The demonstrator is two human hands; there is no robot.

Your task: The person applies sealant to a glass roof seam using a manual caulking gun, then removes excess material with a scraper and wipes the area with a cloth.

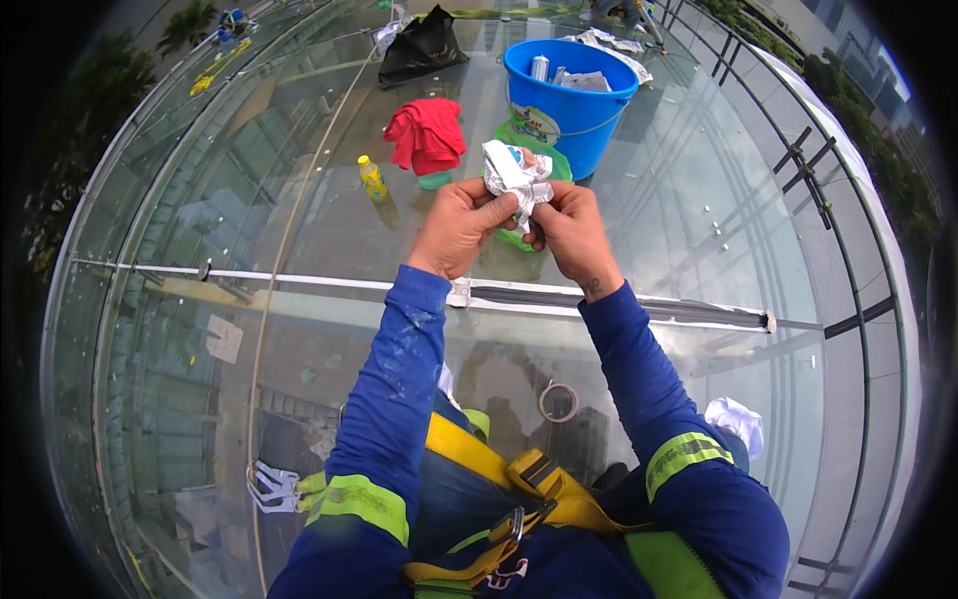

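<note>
Both of my hands are raised in front of me over the glass surface, pinching a crumpled piece of white paper [514, 172] between them. My left hand [451, 228] grips its left and lower side with thumb and fingers. From the right, my right hand [573, 236] holds the other side, fingers curled in. A bright green plastic bag [552, 157] lies just behind the paper, partly hidden by it. Left of the hands, a red cloth [424, 135] sits on top of a small greenish container [434, 181]. A yellow bottle [372, 180] stands beside that.
A blue bucket [589, 135] holding a can and papers stands beyond my hands. Behind it lies a black bag [423, 47]. A dark joint edged with white tape [619, 304] crosses the glass. Nearer are a tape roll [545, 411] and gloves [271, 486]. Railings [828, 200] run along the right.
</note>
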